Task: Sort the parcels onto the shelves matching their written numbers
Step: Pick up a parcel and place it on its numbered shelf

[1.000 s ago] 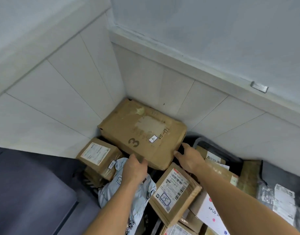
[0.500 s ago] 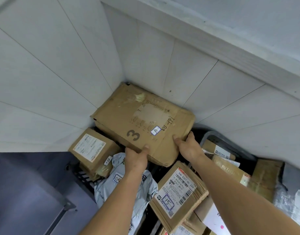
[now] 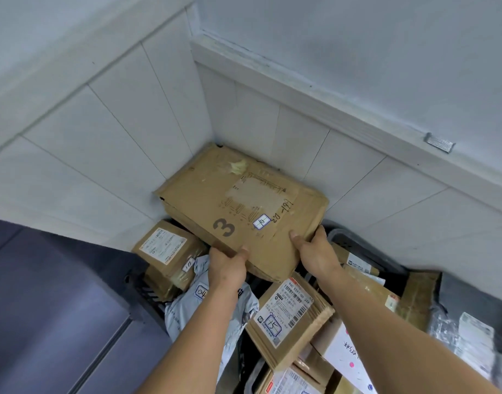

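Clamped on the near edge of the large flat box (image 3: 244, 200) with left grip (image 3: 227, 268) and right grip (image 3: 315, 251), thumbs on top, fingers hidden beneath; lying tilted in the tiled corner atop the parcel heap; bearing a printed 3 and a small sticker (image 3: 261, 222), hard to read; below, partly covered, a box marked 15 (image 3: 286, 317) and a grey bag (image 3: 207, 308); lowest parcels cut off at the frame edge.
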Demonstrator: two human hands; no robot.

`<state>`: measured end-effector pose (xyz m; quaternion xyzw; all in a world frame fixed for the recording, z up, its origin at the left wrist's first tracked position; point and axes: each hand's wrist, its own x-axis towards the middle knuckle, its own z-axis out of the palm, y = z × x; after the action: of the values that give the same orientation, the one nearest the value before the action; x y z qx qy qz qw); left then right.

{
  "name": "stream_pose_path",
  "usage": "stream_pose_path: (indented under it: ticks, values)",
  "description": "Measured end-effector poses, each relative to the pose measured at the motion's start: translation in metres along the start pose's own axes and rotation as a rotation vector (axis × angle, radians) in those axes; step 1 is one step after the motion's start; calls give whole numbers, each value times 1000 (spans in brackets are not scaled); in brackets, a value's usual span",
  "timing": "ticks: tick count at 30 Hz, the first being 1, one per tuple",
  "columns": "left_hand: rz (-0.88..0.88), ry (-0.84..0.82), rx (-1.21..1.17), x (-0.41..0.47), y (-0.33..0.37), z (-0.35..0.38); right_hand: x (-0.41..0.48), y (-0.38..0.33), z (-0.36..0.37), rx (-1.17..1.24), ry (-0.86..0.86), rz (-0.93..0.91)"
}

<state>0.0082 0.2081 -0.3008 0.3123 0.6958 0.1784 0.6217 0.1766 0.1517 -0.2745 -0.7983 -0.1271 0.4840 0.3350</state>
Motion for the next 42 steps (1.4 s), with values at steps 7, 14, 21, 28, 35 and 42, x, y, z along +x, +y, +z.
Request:
stream_pose_path:
  ticks: [7,14,21,28,35,42]
  values:
    - [163,36,-6,-75,13,-11,-66,-6,-28,68,30,-141]
    - [316,40,-35,-174,1,-16,-149,11,-72,185,39,-311]
    - [462,20,-58,-262,-10,-26,-226,32,-104,349,14,-421]
    - [621,-21,-41,-329,-8,-34,-283,39,-124,456,27,-532]
    - [737,-68,-5,-371,-5,-56,-336,39,-126,527,36,-675]
    - [811,-96,-23,-399,-18,-95,-387,50,-108,587,25,-766]
